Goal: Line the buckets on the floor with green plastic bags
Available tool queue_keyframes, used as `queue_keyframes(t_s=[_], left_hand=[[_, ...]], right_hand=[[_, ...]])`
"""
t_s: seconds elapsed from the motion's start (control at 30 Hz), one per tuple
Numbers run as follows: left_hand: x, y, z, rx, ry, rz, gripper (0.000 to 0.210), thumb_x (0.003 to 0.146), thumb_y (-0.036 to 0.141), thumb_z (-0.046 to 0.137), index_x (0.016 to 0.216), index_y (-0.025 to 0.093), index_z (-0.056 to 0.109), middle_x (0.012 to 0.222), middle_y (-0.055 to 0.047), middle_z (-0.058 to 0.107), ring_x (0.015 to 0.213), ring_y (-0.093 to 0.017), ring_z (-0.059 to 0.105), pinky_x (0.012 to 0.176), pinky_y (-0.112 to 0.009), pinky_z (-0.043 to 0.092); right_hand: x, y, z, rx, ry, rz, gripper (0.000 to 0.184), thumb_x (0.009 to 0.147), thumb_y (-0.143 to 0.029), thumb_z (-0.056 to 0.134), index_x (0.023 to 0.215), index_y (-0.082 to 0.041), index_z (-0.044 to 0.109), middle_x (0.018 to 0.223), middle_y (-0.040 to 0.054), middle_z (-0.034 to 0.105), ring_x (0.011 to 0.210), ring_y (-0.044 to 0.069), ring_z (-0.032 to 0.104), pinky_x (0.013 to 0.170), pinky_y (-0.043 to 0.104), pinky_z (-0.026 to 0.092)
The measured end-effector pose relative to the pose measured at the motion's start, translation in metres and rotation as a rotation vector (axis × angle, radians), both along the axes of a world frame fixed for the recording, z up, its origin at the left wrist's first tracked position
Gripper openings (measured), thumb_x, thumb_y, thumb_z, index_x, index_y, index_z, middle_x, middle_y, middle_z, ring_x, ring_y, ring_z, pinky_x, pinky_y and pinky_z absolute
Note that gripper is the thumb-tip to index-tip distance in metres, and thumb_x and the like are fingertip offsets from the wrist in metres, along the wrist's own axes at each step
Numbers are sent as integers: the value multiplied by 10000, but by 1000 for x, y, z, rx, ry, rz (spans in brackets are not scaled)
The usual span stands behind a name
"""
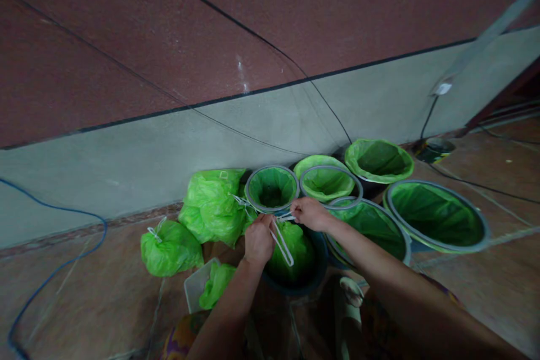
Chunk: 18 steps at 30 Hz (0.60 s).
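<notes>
A green drawstring trash bag (291, 253) sits inside a dark round bin (318, 270), its neck gathered under both hands. My left hand (259, 239) is closed on the bag's white drawstring (284, 247), part of which hangs down as a loop over the bag. To its right, my right hand (311, 214) pinches another stretch of the same string. The string's exact course between my fingers is partly hidden. Just beyond my hands stands a grey-rimmed bin (272, 167) lined with a green bag.
Several more green-lined bins (439, 216) stand to the right. At left lie a tied green bag (171, 250), a larger filled bag (213, 202) and a pale container (196, 287). A blue cable (54, 270) curves over the tiles. A wall runs behind.
</notes>
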<state>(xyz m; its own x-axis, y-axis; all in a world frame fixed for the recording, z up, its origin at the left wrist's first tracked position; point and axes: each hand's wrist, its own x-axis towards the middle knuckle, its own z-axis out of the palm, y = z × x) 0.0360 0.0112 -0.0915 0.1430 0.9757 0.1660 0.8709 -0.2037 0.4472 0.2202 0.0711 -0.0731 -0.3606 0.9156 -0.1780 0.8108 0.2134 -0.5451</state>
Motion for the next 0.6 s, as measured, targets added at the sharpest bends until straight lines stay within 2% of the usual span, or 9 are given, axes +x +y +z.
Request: queue_keyframes(t_s=[0.1, 0.2, 0.3, 0.4, 0.47, 0.53, 0.6], left_hand=[[1, 0, -3, -65, 17, 96, 246, 929, 241, 431, 771, 190, 613, 797, -65, 640, 714, -172, 620, 673, -285, 448], [3, 4, -6, -121, -270, 127, 251, 878, 233, 494, 638, 189, 554, 730, -44, 613, 669, -156, 596, 669, -285, 451], [5, 9, -7, -252, -633, 170, 332, 864, 324, 502, 558, 193, 505, 576, 3, 542, 546, -121, 535, 573, -254, 439], [7, 11, -6, -442, -1078, 237, 368, 807, 449, 548, 555, 187, 496, 530, 25, 526, 462, -88, 473, 480, -229, 390], [7, 11, -5, -513, -1285, 261, 379, 744, 495, 613, 571, 176, 506, 583, 12, 580, 468, -76, 484, 473, -219, 382], [7, 11, -3, -512, -1320, 261, 378, 707, 505, 661, 597, 165, 537, 580, 19, 578, 476, -71, 487, 484, -213, 385], [6, 11, -3, -478, -1244, 217, 313, 674, 449, 713, 678, 155, 606, 554, 44, 548, 486, -70, 479, 503, -210, 386]], right_hand=[[1, -4, 6, 57, -250, -26, 260, 812, -103, 496, 891, -149, 739, 907, 150, 736, 872, 256, 677, 747, 315, 460], [2, -5, 6, 53, -318, -41, 313, 834, -82, 465, 984, -110, 739, 992, 208, 723, 977, 307, 670, 816, 363, 467], [5, -2, 2, 27, -274, -45, 292, 799, -80, 512, 950, -140, 754, 993, 179, 729, 978, 296, 669, 818, 351, 472], [8, 2, -3, -44, -120, -7, 228, 745, -98, 559, 820, -173, 760, 883, 107, 742, 867, 244, 676, 748, 307, 481], [9, 4, -4, -179, 96, 13, 190, 724, -121, 571, 778, -171, 745, 754, 59, 725, 726, 185, 658, 658, 265, 480], [9, 4, -4, -354, 360, 20, 154, 719, -170, 592, 789, -159, 729, 664, 26, 690, 615, 137, 615, 581, 229, 466], [8, 2, 0, -486, 579, 38, 155, 711, -229, 633, 813, -148, 718, 644, 12, 670, 584, 115, 593, 568, 217, 466]])
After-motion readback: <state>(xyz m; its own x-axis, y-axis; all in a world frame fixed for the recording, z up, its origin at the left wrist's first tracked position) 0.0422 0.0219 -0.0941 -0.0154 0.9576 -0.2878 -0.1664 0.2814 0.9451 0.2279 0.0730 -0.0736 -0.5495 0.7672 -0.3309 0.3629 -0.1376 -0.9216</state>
